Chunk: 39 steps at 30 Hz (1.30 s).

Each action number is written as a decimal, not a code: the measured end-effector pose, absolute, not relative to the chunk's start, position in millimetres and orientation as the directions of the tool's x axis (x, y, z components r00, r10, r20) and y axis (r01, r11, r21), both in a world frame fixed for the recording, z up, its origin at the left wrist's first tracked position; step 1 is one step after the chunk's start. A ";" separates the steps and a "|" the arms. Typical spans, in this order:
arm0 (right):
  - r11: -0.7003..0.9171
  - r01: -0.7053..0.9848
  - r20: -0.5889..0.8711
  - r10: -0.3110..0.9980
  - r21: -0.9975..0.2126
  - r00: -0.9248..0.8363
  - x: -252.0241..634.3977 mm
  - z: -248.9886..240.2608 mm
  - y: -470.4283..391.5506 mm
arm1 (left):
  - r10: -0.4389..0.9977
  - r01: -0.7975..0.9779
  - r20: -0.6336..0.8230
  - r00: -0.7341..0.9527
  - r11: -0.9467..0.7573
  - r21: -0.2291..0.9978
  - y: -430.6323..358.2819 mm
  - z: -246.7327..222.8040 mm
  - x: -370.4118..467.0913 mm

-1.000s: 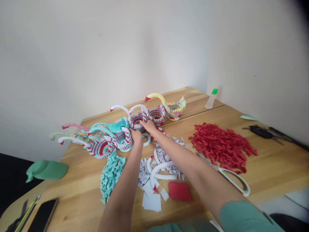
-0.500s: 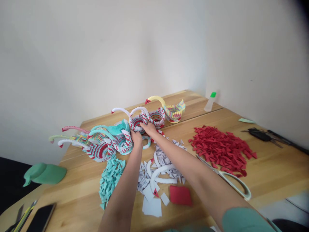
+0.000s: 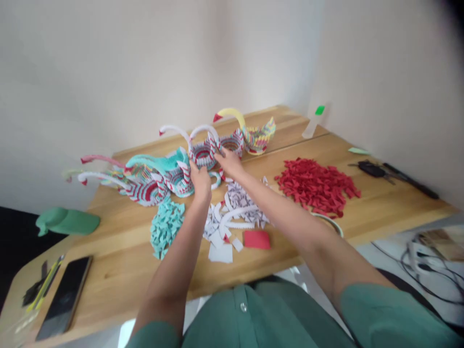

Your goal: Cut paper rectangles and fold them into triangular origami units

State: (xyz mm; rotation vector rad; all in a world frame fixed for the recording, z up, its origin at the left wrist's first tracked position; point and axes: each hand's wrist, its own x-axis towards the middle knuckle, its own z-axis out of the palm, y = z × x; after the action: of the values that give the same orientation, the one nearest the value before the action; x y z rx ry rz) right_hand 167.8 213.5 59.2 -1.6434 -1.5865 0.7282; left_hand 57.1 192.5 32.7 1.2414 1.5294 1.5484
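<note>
My left hand [image 3: 200, 178] is closed around the left front side of a striped folded-paper swan [image 3: 203, 153] in red, white and pale blue. On the swan's right side, my right hand [image 3: 229, 162] has its thumb and fingers against the paper wall. My palms hide part of the swan's lower front. A turquoise swan [image 3: 179, 180] stands close on the left, nearly touching my left hand. Another striped swan [image 3: 232, 142] is just beyond my right hand, and a yellow swan [image 3: 258, 137] is behind that. A pale blue curved piece [image 3: 216, 181] lies between my wrists.
Folded turquoise pieces [image 3: 166, 226], white pieces [image 3: 242, 199] and red pieces [image 3: 315, 186] lie in heaps. White curved necks [image 3: 235, 213] and red paper [image 3: 256, 239] are near the front. A phone [image 3: 67, 295], green cap [image 3: 68, 221] and glue bottle [image 3: 313, 123] stand around the edges.
The view has tipped downward, so the table sits higher and my shirt shows at the bottom. Both hands remain at the same striped swan, with little visible movement.
</note>
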 end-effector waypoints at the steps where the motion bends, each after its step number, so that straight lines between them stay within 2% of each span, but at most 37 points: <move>1: 0.058 0.576 0.115 0.991 -0.816 0.062 171.9 64.3 200.8 | 0.923 0.169 0.199 -0.330 -0.150 0.974 177.0 39.5 52.1; 3: 0.146 0.555 0.177 0.984 -0.819 0.002 182.5 74.4 167.7 | 0.932 0.098 0.318 -0.172 -0.305 0.947 138.6 54.6 36.9; 4: 0.243 0.528 0.246 0.967 -0.814 -0.067 189.1 78.5 147.3 | 0.919 0.093 0.377 -0.117 -0.368 0.925 116.2 61.4 27.1; 5: 0.305 0.510 0.288 0.951 -0.804 -0.116 196.4 81.0 125.0 | 0.904 0.112 0.419 -0.088 -0.409 0.906 92.5 66.0 16.5; 7: 0.350 0.552 0.267 0.937 -0.757 -0.228 212.8 79.1 79.4 | 0.885 0.210 0.463 -0.053 -0.443 0.872 45.5 65.4 -5.3; 11: 0.392 0.674 0.197 0.916 -0.626 -0.350 245.3 51.5 15.7 | 0.919 0.449 0.393 -0.011 -0.347 0.824 -20.2 25.7 -35.5; 16: 0.413 0.834 0.229 0.909 -0.366 -0.349 255.2 25.2 9.1 | 0.947 0.516 0.322 0.013 -0.283 0.808 -47.3 -28.3 -36.7; 19: 0.549 0.800 0.240 0.833 -0.244 -0.498 238.4 24.8 21.7 | 0.941 0.529 0.337 0.010 -0.292 0.797 -52.4 -40.5 -31.7; 21: 0.616 0.759 0.231 0.786 -0.213 -0.573 224.9 25.7 31.3 | 0.938 0.527 0.345 0.012 -0.299 0.795 -54.2 -43.4 -30.5; 28: 0.648 0.712 0.151 0.759 -0.269 -0.634 205.2 12.0 64.2 | 0.943 0.545 0.333 0.020 -0.289 0.787 -53.8 -46.1 -31.6; 34: 0.656 0.614 0.103 0.716 -0.439 -0.691 224.8 36.6 72.8 | 0.952 0.545 0.305 -0.009 -0.251 0.800 -53.0 -43.2 -30.3; 37: 0.538 0.618 0.158 0.812 -0.573 -0.562 236.3 60.7 66.3 | 0.955 0.534 0.296 -0.005 -0.248 0.808 -52.7 -44.5 -31.4; 39: 0.444 0.715 0.190 0.892 -0.541 -0.410 234.9 66.0 58.7 | 0.957 0.533 0.289 0.001 -0.245 0.810 -52.5 -46.0 -32.3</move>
State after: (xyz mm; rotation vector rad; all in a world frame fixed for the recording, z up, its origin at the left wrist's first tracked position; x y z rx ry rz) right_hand 234.9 58.7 66.0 -1.3512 -2.2472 0.5263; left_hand -32.3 -52.5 -46.0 1.8063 1.5333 1.1670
